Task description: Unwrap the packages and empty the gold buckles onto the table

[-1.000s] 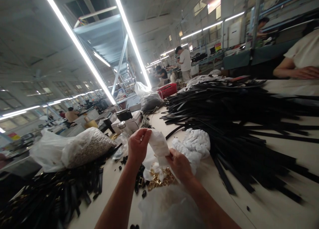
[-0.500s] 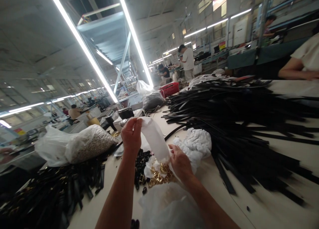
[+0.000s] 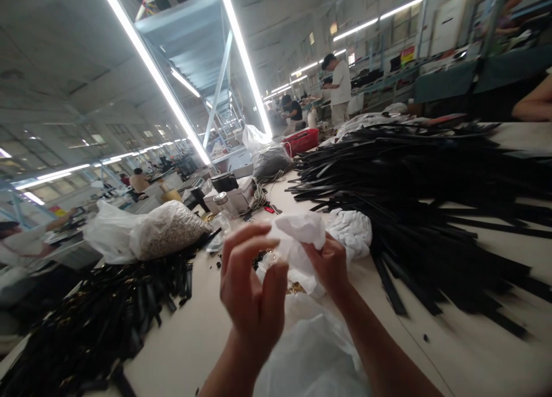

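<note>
**Both hands working a crumpled white wrapper above a long worktable**

Nearest the camera, a clear plastic bag [image 3: 313,357] is lying on the pale table [image 3: 452,351], partly covering the person's right forearm. Just above it, the left hand [image 3: 254,296] is hanging raised in front of the view, its fingers [image 3: 241,241] curled loosely and half spread; their tips are reaching toward the white wrapper [image 3: 297,241], though whether they are touching it cannot be told. The right hand [image 3: 330,264] is gripping that wrapper, bunched up, with thumb and fingers closed around its lower edge. The wrapper is being held in the air over the table, between the two hands and just in front of a heap of white cloth [image 3: 351,230].

Under the hands, a few gold metal pieces [image 3: 295,287] are showing on the table. To the left, a dark pile of black parts [image 3: 99,328] is spreading toward the table's near corner, and beyond it a bulging plastic sack [image 3: 166,233] is lying on its side. To the right, a wide stack of black straps [image 3: 422,195] is covering much of the table.

Farther back, a red basket [image 3: 304,141] is sitting near the table's end, and a person in a white shirt [image 3: 340,89] is standing at another bench.
</note>
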Action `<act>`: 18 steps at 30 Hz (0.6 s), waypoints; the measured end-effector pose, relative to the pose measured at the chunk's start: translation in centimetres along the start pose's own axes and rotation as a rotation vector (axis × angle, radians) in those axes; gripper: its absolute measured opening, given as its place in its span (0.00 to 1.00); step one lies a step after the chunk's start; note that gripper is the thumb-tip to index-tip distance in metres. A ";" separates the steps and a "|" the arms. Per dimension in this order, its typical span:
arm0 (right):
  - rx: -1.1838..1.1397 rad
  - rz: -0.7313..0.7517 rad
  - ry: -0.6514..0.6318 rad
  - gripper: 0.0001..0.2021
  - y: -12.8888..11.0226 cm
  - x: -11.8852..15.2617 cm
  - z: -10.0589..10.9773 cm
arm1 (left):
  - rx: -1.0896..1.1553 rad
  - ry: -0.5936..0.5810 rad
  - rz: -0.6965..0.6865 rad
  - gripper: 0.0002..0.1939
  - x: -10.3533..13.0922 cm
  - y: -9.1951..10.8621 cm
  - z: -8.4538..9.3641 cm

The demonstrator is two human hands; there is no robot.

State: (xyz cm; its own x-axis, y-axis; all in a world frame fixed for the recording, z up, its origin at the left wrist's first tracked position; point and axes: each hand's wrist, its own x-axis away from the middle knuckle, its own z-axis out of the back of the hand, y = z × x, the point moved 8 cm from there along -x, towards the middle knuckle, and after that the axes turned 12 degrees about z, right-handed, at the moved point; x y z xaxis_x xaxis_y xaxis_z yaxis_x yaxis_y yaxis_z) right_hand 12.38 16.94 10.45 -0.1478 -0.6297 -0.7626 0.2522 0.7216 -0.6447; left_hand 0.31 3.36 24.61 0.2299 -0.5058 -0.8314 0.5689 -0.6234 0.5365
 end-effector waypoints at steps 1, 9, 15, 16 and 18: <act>0.001 -0.047 0.039 0.21 0.6 0.1 0.3 | 0.006 -0.064 0.077 0.05 2.8 -0.4 0.0; -0.216 -0.494 0.154 0.23 2.5 0.7 0.8 | -0.518 -0.918 0.501 0.24 24.7 -8.1 -1.0; -0.539 -0.677 0.023 0.18 -1.4 2.1 -0.7 | -0.699 -1.015 0.838 0.46 24.9 -10.3 0.8; -0.637 -0.754 -0.049 0.17 -2.6 3.7 -1.1 | -0.694 -1.004 0.831 0.46 24.9 -10.4 0.8; -0.839 -0.932 -0.239 0.17 -5.8 8.2 -1.9 | -0.671 -0.974 0.809 0.44 25.6 -10.6 1.0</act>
State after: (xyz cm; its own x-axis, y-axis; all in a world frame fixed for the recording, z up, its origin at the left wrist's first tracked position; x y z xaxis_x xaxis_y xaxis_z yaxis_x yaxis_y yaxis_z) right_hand 7.92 8.13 7.85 0.2543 -0.9665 -0.0340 -0.5452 -0.1142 -0.8305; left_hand -0.64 -3.56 -2.19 0.1981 -0.9502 0.2406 0.8671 0.2843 0.4089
